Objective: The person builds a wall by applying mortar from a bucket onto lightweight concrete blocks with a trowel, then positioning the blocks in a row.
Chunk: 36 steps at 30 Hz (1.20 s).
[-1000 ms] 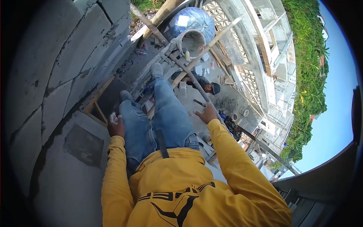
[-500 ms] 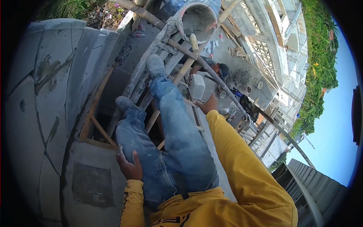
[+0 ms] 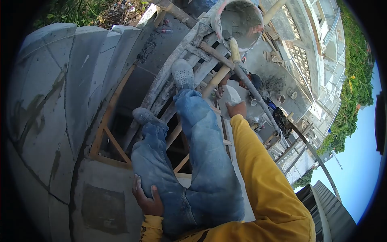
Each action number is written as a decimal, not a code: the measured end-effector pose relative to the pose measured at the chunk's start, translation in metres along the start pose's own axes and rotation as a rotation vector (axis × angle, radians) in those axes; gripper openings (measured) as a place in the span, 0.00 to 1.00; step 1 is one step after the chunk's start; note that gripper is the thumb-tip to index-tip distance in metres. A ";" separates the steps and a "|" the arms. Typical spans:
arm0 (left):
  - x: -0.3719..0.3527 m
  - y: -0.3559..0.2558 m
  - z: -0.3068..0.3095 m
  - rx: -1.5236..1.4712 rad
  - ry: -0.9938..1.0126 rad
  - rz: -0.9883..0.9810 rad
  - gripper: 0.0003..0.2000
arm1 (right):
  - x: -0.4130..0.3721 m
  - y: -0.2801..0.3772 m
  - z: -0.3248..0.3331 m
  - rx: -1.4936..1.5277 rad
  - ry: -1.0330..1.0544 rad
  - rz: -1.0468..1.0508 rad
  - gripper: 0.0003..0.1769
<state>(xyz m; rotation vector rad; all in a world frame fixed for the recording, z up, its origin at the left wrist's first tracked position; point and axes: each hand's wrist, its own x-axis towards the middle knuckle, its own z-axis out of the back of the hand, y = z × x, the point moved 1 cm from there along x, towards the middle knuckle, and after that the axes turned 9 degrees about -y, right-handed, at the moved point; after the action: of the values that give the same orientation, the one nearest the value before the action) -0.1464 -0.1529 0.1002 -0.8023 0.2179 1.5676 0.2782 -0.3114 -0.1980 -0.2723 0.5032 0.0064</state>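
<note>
My right hand (image 3: 236,109) is stretched forward past my right knee, fingers closed on the near edge of a whitish box-shaped object (image 3: 231,95). A co-worker's hand (image 3: 220,92) is at the far left side of this object, reaching up from below the scaffold. My left hand (image 3: 149,200) lies on my left thigh with the fingers apart and nothing in it. My jeans-covered legs (image 3: 205,137) extend forward, and grey perforated shoes (image 3: 183,74) stand on the scaffold planks (image 3: 161,94).
A large bucket (image 3: 238,28) with grey mortar inside sits on the scaffold ahead. Bamboo poles (image 3: 219,78) cross in front of me. A wooden frame (image 3: 105,121) edges an opening at left, beside the grey wall (image 3: 44,101). Small buckets (image 3: 281,99) stand on the ground below.
My right hand has reached forward and closed on the whitish object, which was apart from it before. The co-worker's hand now shows beside the object. My left hand stays on the thigh.
</note>
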 end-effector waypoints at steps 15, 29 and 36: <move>-0.018 -0.029 0.039 -0.326 0.004 -0.106 0.34 | -0.174 -0.086 0.270 1.311 0.562 -0.040 0.46; -0.068 -0.179 0.171 -1.421 0.259 -0.108 0.50 | -0.348 -0.006 0.414 1.289 1.137 0.282 0.63; -0.063 -0.123 0.229 -1.227 0.178 -0.334 0.47 | -0.396 0.070 0.527 0.560 0.633 1.126 0.68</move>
<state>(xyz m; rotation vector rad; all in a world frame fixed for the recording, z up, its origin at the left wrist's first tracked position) -0.1167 -0.0491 0.3452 -1.8025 -0.8025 1.2013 0.1763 -0.0836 0.4164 0.6086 1.2037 0.8850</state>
